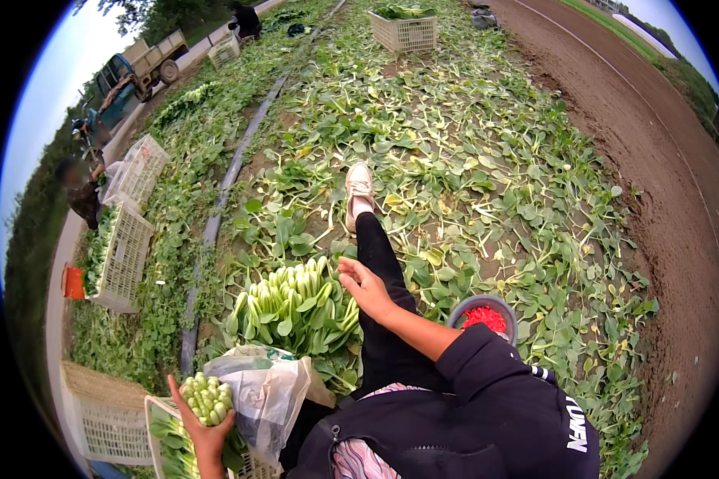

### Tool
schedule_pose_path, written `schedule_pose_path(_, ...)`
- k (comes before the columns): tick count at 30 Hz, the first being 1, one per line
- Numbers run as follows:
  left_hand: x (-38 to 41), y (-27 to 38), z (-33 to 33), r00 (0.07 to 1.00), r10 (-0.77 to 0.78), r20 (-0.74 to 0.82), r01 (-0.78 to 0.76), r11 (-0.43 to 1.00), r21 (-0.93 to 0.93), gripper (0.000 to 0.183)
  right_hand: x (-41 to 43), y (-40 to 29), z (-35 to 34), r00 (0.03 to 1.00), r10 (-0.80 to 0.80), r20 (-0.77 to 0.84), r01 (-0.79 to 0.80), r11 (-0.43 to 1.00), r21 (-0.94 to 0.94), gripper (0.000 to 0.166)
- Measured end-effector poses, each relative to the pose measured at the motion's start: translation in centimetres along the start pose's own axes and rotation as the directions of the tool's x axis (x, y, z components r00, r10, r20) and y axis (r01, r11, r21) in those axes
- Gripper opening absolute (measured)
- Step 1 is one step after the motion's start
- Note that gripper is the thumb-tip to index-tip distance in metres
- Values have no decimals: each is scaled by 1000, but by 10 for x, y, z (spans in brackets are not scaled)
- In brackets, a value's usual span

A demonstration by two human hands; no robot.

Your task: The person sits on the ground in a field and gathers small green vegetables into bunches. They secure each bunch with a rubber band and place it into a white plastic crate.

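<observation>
A bundle of green leafy vegetables (207, 397), its pale stem ends facing up, is gripped in my left hand (211, 440). That hand is over a white plastic crate (153, 413) with more greens inside. My right hand (365, 290) holds nothing, its fingers extended beside my leg. Just left of it lies a pile of cut greens (293, 299) with pale stems, resemblng bok choy. A crumpled plastic sheet or bag (269, 389) covers the area by my left knee. Red strips or ties fill part of a grey bucket (513, 311) to the right of my leg.
Loose leaves litter the soil around my outstretched shoe (359, 185). A dark hose (233, 164) runs along the left. Filled crates (123, 257) stand near a co-worker (84, 191); another crate of greens (416, 35) is ahead. A truck (138, 72) and a second person (247, 23) are farther off.
</observation>
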State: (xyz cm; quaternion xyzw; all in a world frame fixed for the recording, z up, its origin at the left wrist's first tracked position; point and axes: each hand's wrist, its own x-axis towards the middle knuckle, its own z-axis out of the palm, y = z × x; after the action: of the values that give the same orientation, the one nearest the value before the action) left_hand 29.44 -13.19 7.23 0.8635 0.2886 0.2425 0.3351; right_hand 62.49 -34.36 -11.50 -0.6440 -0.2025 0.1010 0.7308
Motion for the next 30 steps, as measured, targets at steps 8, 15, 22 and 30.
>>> schedule_pose_path(8, -18, -8, -18, 994, 6, -113, -8, 1000, -18, 122, -229, 120, -321, 462, 252, -850, -883, 220, -414, 53)
schedule_pose_path(15, -5, -54, 4, 998, 7, -54, -19, 978, -208, 121, -383, 254, -363, 424, 422, -801, -773, 630, -78, 19)
schedule_pose_path(22, -14, -54, -20, 985, 114, -128, -114, 993, 8, 125, -293, 196, -309, 258, 347, -902, -767, 641, 27, 18)
schedule_pose_path(30, -19, -53, -19, 979, -206, 5, 206, 974, -93, 107, -210, 167, -311, 432, 365, -824, -671, 741, -24, 22)
